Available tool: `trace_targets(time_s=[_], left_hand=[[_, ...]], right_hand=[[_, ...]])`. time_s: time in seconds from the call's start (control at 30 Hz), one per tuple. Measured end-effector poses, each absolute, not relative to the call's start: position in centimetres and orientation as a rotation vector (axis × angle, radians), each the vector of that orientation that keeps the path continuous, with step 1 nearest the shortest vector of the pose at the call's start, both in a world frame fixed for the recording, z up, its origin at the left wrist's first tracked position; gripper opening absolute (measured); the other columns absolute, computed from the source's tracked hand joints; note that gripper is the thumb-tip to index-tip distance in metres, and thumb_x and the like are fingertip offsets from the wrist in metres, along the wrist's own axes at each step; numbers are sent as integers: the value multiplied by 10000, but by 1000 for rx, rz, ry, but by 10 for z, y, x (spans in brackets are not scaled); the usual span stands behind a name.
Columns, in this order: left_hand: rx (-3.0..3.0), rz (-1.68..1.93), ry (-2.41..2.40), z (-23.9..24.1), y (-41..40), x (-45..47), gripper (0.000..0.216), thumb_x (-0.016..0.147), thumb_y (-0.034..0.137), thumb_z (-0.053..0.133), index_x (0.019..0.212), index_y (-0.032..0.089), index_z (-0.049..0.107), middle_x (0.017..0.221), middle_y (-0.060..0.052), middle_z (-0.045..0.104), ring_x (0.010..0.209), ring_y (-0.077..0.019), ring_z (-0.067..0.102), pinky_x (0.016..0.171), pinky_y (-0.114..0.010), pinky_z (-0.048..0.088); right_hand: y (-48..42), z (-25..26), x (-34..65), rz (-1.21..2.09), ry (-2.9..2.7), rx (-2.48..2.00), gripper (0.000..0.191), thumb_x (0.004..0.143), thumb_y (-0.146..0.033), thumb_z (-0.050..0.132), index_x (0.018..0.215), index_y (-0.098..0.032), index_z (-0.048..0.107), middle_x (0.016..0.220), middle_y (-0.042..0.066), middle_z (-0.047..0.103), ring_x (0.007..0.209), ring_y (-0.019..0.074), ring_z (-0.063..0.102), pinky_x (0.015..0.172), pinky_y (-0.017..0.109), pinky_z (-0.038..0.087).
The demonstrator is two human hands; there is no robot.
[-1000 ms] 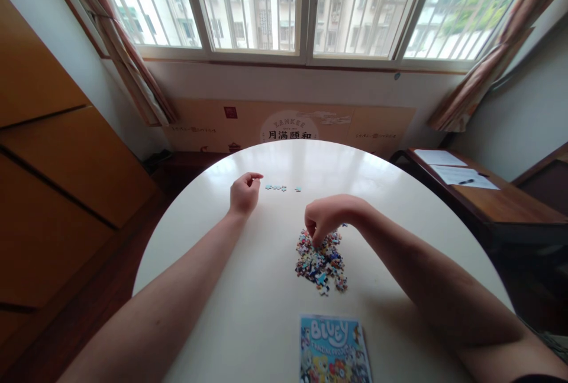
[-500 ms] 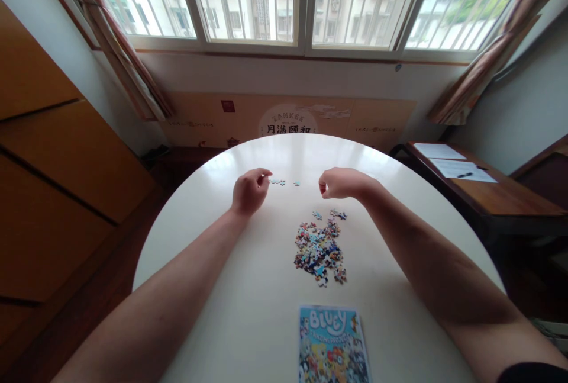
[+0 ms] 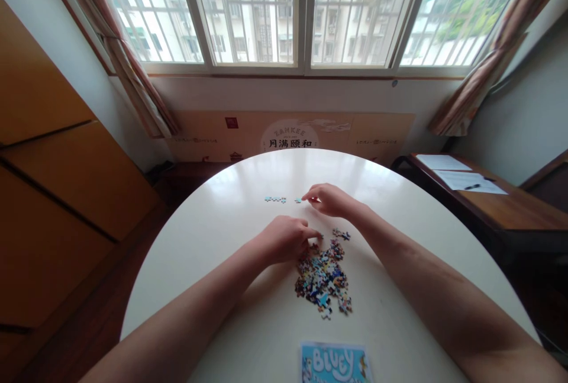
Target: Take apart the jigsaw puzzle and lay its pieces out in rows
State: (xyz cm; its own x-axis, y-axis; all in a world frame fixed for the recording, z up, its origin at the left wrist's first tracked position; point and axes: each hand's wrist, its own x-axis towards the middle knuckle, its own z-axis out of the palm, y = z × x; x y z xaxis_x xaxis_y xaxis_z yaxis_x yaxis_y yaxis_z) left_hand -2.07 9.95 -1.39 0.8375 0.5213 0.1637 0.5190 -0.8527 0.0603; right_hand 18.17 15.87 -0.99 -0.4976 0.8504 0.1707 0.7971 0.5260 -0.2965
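My left hand [image 3: 289, 237] is above the upper left edge of a pile of small jigsaw pieces [image 3: 323, 273]. Its index finger stretches out to a pale blue jigsaw piece [image 3: 320, 235], mostly covered by the fingertip; the thumb is hidden. Farther back, my right hand [image 3: 327, 200] reaches leftward with its index finger out. That fingertip is at the edge of a single light blue piece [image 3: 297, 200] lying flat. Left of this piece lies a short joined row of pieces [image 3: 276, 199]. Neither hand visibly grips anything.
Everything lies on a round white table [image 3: 199, 241]. A small joined cluster of pieces [image 3: 341, 234] sits behind the pile. A blue "Bluey" picture sheet [image 3: 335, 365] is at the near edge of view. On the right, papers [image 3: 468, 182] and pens rest on a wooden desk [image 3: 515, 202].
My left hand has moved right and nearer, from beside the row to the pile. My right hand has moved left to the single piece. The view has tipped up slightly.
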Motion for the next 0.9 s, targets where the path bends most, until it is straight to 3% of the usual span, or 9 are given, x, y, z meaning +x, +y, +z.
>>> trace_targets(time_s=[0.1,0.37,0.53,0.7,0.9], left_hand=[[2972,156,1055,-8,98,-23,313,803,175,571,1032,281,756,747,-48,692,602,-184,602,552,-293,384],[2776,37,1576,-10,106,-28,321,913,182,461,1144,188,682,859,-119,738,735,-245,681,620,-311,428],[2714,59,1725,-14,112,-20,401,946,169,383,1269,139,618,1025,-140,714,907,-267,675,731,-341,486],[2672,71,1795,-16,117,-16,442,974,224,387,1376,155,558,1166,-155,666,1055,-286,634,858,-373,497],[2623,106,1838,-21,121,-15,472,994,247,363,1432,160,516,1192,-148,661,1079,-285,628,898,-381,493]], right_hand=[[161,-17,178,243,-2505,-1305,361,899,-140,542,1182,-252,735,1148,46,693,995,148,616,872,246,457],[167,-26,184,123,-2485,-1330,322,898,-167,561,1110,-281,774,1194,64,675,1054,213,588,913,322,450],[167,-33,187,93,-2400,-1380,297,912,-188,573,1084,-316,779,1144,24,700,1024,193,619,864,292,478],[165,-38,183,76,-2346,-1368,307,905,-158,572,1054,-324,783,1096,0,719,1003,176,636,840,274,491],[163,-42,181,53,-2299,-1345,276,913,-172,563,992,-296,797,1061,4,731,987,176,642,832,275,492]])
